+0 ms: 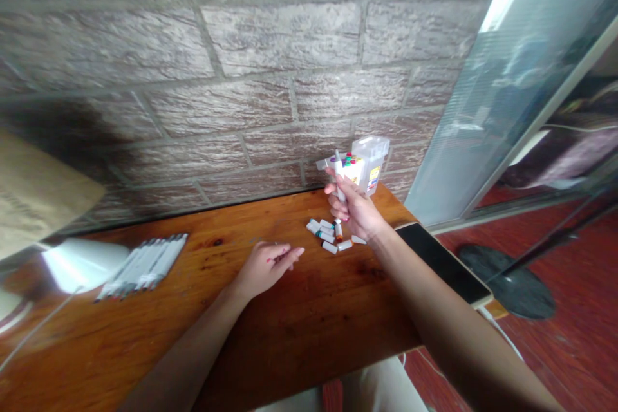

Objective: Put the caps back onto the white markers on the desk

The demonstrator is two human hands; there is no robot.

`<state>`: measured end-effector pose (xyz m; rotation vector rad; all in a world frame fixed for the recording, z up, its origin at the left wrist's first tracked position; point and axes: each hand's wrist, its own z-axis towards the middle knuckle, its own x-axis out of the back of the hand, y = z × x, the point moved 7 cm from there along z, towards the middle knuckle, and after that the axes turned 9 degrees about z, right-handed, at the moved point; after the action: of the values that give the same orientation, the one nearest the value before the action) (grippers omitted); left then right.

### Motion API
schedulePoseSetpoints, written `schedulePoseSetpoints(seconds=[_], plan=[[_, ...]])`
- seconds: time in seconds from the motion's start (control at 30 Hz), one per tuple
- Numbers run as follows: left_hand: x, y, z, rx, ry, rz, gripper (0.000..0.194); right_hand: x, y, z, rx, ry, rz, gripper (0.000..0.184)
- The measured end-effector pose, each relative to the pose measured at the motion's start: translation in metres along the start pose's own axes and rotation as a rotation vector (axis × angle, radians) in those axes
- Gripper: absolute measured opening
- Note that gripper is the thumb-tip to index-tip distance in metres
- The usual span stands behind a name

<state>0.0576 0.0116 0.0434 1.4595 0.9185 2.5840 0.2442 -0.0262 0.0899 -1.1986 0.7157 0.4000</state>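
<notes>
My right hand [356, 205] is wrapped round a white marker pen [338, 170], held upright with its grey end at the top. Just behind it stands a clear plastic marker case [377, 153], and colourful marker ends [349, 159] show beside the case. Below that hand lies a loose pile of short white marker caps [327, 235], some with teal or orange ends. Closer to me and left of the caps, my left hand [265, 267] hovers over the wooden table with curled fingers and the thumb pointing right. Nothing shows in it, and a small red mark is on its skin.
A row of capped-looking grey-white markers [145, 265] lies on the left of the table [290, 328], next to a white lamp-like object [84, 264]. A black-screened tablet [441, 261] rests at the right edge. The brick wall [290, 96] borders the back.
</notes>
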Motion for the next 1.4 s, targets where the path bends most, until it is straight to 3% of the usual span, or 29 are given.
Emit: schedulePoseSetpoints(seconds=[0.23,0.8,1.07,1.4], plan=[[-0.002,-0.004,0.000,0.021,-0.011,0.012,0.041,-0.001,0.006,-0.001,-0.076,-0.001,-0.040,0.050],[-0.003,-0.003,0.001,0.018,-0.023,0.011,0.042,0.001,0.018,-0.004,-0.093,0.020,-0.205,0.050],[-0.003,-0.002,0.001,0.027,-0.023,0.012,0.044,0.008,0.021,-0.003,-0.136,0.096,-0.161,0.049],[-0.005,-0.005,0.001,0.026,-0.032,0.013,0.043,0.006,0.020,-0.002,-0.070,0.130,-0.209,0.053]])
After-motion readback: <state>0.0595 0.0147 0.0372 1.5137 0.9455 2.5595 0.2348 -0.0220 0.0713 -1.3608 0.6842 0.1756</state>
